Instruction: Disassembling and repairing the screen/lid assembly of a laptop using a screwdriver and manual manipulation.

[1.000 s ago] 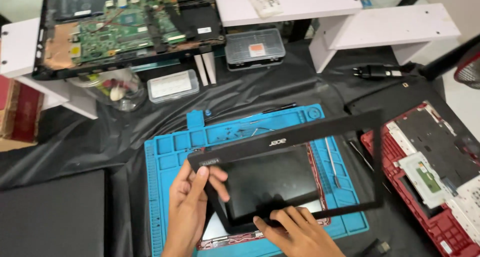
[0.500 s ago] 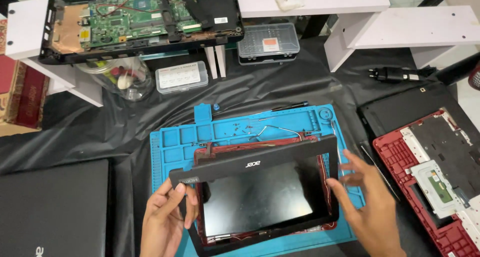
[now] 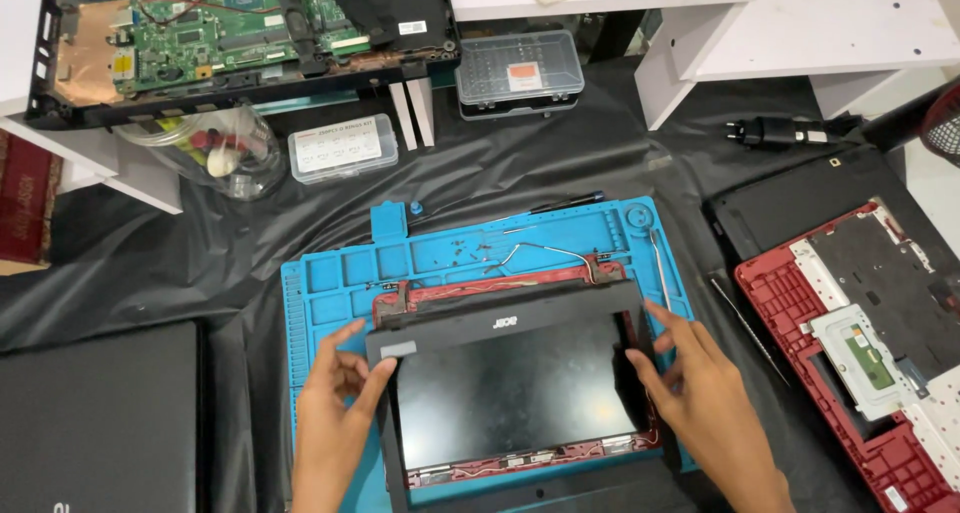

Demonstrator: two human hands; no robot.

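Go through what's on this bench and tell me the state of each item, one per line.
Black screen bezel: loose, lying over the laptop screen, held at both sides.
Laptop screen: dark, lying flat on the blue repair mat.
Left hand: gripping the bezel's left edge.
Right hand: gripping the bezel's right edge.
Laptop base with green motherboard: opened, board exposed.
Clear screw box: lid closed.

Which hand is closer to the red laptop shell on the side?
Right. The right hand grips the black screen bezel's right edge, on the side of the red laptop shell. The left hand holds the bezel's far edge.
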